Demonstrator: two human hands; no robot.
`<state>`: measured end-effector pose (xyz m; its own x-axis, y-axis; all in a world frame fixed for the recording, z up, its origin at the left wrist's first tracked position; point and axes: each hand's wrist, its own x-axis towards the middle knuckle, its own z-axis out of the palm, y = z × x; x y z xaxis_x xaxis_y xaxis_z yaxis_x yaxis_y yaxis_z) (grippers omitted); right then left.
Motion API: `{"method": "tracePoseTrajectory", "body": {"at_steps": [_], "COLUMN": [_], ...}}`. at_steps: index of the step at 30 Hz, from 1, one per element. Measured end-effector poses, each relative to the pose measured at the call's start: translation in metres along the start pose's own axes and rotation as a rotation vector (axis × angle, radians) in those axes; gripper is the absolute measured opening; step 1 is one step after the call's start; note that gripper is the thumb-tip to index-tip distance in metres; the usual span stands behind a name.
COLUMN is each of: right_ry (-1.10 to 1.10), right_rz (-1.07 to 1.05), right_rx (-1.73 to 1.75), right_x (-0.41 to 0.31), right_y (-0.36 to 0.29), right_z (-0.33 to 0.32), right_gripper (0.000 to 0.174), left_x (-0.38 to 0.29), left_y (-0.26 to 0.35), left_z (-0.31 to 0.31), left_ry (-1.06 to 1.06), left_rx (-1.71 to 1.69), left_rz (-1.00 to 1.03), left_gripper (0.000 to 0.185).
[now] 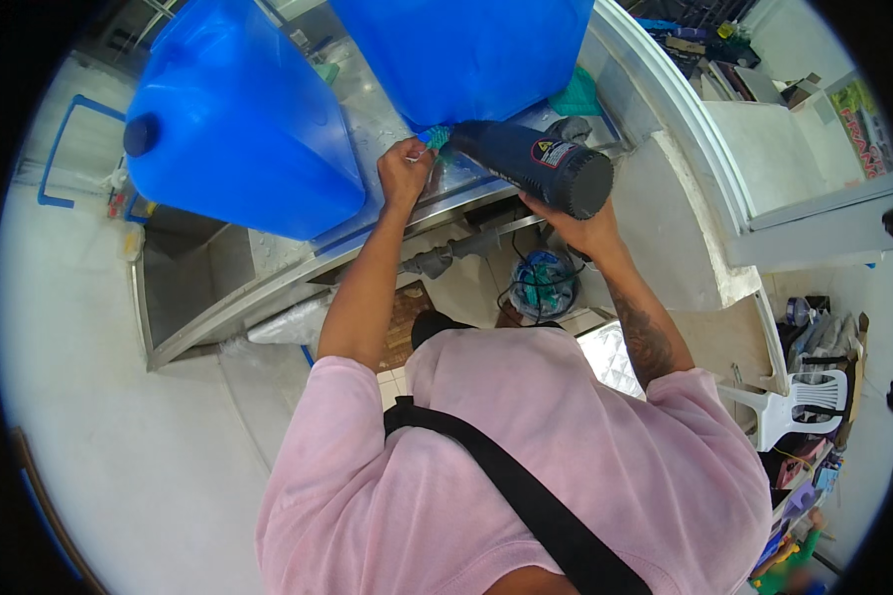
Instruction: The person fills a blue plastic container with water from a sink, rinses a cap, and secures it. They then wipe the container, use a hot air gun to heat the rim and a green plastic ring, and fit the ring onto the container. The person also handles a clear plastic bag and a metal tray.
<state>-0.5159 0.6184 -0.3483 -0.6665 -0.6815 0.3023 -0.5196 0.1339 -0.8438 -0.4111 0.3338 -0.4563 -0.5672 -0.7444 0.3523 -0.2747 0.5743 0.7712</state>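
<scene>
My left hand [404, 172] is at the lower edge of the upright blue plastic jug [469, 59], its fingers closed on a crumpled green and blue plastic film [436, 137]. My right hand [577, 223] grips a black heat gun [543, 165] from below. The heat gun's nozzle end points left, close to the film. Its handle is mostly hidden behind the body. To the left, a second blue jug [245, 141] with a black cap [141, 134] stands on the wet stainless steel counter [357, 104].
A steel sink basin [193, 275] lies at the left. Under the counter are a bin [543, 286] with plastic scraps, and a dark cable. A ledge and window frame [685, 119] bound the right. A white plastic chair [796, 405] and a person in green [789, 558] are at the far right.
</scene>
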Motion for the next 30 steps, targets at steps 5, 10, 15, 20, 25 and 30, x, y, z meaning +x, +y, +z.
{"method": "tracePoseTrajectory", "body": {"at_steps": [5,10,15,20,25,30], "right_ry": [-0.051,-0.065,-0.258,-0.535,-0.593,-0.619], "right_rz": [0.027,-0.195,-0.376,-0.184,-0.107,0.053], "right_rx": [-0.058,-0.245,-0.567,-0.892,-0.958,-0.916], "right_x": [0.005,0.017,0.065,0.120,0.144,0.162], "right_y": [-0.029,-0.079,-0.142,-0.201,-0.234,-0.239], "right_z": [-0.007,-0.010,0.008,0.055,0.088,0.100], "right_gripper": [0.050,0.050,0.050,0.048,0.054,0.051], "left_x": [0.004,0.007,0.000,-0.012,-0.018,-0.018], "left_y": [-0.003,-0.008,-0.011,-0.013,-0.002,0.002], "left_z": [-0.006,-0.010,-0.010,-0.020,-0.024,-0.018], "left_ry": [-0.126,-0.193,-0.216,-0.185,-0.313,-0.384], "left_rx": [-0.062,0.148,0.162,0.188,0.390,0.398], "left_rz": [-0.082,-0.035,-0.079,-0.024,0.019,-0.046], "left_gripper": [0.041,0.044,0.039,0.034,0.053,0.064]}}
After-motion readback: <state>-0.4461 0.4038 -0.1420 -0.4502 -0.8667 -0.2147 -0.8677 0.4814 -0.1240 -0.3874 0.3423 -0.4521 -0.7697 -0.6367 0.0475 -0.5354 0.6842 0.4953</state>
